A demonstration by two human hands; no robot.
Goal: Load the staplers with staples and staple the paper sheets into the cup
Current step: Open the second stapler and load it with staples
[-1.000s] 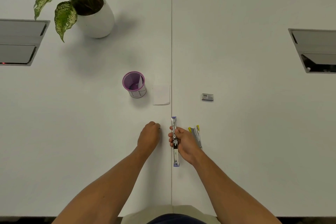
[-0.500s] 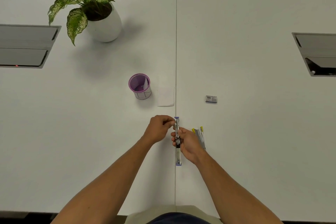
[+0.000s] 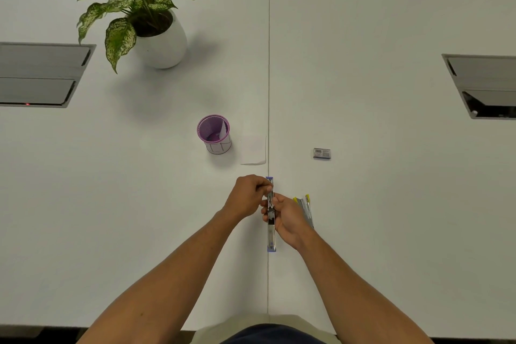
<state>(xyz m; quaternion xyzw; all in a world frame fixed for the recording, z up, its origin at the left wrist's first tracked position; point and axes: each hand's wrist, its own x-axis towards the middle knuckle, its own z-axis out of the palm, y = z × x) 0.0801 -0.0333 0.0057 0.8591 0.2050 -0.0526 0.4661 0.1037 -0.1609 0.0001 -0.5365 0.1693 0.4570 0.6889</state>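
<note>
Bench (image 3: 363, 204): white, two tops meeting at a seam down the middle; a grey hatch is set into it at each side edge.
Plant (image 3: 145, 8): speckled green leaves in a white pot, far left of the seam.
Cup (image 3: 214, 134): purple mesh, upright left of the seam, with white paper inside and round its wall; no writing can be read on it.
Paper sheet (image 3: 253, 150): white, flat, between the cup and the seam.
Blue stapler (image 3: 270, 220): opened out flat along the seam, metal track facing up.
Right hand (image 3: 287, 219): grips the blue stapler at its middle.
Left hand (image 3: 247, 197): fingertips pinched at the stapler's far end; what they pinch is too small to tell.
Yellow stapler (image 3: 305, 208): on the bench just beside the right hand, partly hidden by it.
Staple box (image 3: 322, 153): small, right of the seam; a barcode label shows, its print too small to read.
</note>
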